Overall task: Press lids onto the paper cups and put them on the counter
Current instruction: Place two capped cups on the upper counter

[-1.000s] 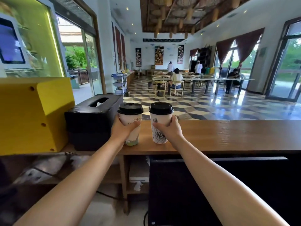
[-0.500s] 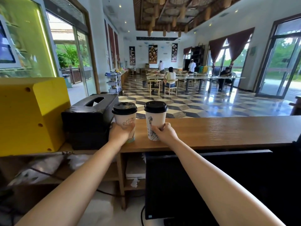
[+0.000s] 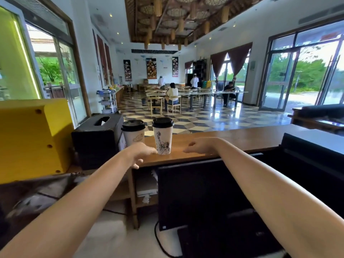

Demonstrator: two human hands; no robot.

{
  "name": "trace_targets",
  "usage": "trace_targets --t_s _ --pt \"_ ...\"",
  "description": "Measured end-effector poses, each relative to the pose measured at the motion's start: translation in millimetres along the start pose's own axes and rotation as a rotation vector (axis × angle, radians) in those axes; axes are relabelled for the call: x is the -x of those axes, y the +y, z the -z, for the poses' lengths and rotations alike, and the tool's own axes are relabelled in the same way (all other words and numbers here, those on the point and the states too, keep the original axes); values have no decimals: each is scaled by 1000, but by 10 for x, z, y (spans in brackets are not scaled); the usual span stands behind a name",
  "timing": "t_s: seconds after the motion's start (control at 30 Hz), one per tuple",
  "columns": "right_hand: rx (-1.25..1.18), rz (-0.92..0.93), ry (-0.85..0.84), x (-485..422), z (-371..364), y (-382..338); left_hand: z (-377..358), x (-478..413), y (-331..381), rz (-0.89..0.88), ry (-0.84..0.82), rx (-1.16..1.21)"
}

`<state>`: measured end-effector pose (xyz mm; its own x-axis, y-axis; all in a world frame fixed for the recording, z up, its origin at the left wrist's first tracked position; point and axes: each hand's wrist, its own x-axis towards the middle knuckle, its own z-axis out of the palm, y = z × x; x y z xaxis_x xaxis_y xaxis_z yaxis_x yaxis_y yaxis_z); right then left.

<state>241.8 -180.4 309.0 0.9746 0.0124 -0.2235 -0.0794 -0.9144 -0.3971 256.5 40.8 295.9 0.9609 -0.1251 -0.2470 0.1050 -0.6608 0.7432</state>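
both hands released since the earlier frame: left hand (image 3: 138,152) and right hand (image 3: 200,146) empty, fingers loose, apart from the cups. two lidded paper cups (image 3: 162,135) upright, side by side on wooden counter (image 3: 232,140), beside black tissue box (image 3: 96,133). placement judged complete; nothing visibly left.

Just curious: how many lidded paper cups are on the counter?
2. A cloud-print white paper cup with black lid stands beside the black tissue box; a sketch-print white paper cup with black lid stands to its right, both on the brown wooden counter.
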Motion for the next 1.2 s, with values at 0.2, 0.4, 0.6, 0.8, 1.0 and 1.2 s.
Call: trace_targets --t_s 0.2,0.4,0.6,0.8,1.0,1.2 --pt "-55 -157 -165 597 84 314 -306 317 294 -160 -165 -234" --pt "-36 -326 -319 1200 -22 886 -934 611 524 -303 -364 -436" --pt "115 -430 -341 1882 -454 1631 -1895 781 550 -413 -505 -558" --pt "91 -479 -279 2401 -1098 2620 -3009 775 231 -394 -645 -628" --pt "-177 -638 -164 2600 -1791 3412 -3972 746 -252 -281 -743 -425" --pt "-545 -676 187 2347 -2208 3958 -4712 849 -440 -320 -611 60"
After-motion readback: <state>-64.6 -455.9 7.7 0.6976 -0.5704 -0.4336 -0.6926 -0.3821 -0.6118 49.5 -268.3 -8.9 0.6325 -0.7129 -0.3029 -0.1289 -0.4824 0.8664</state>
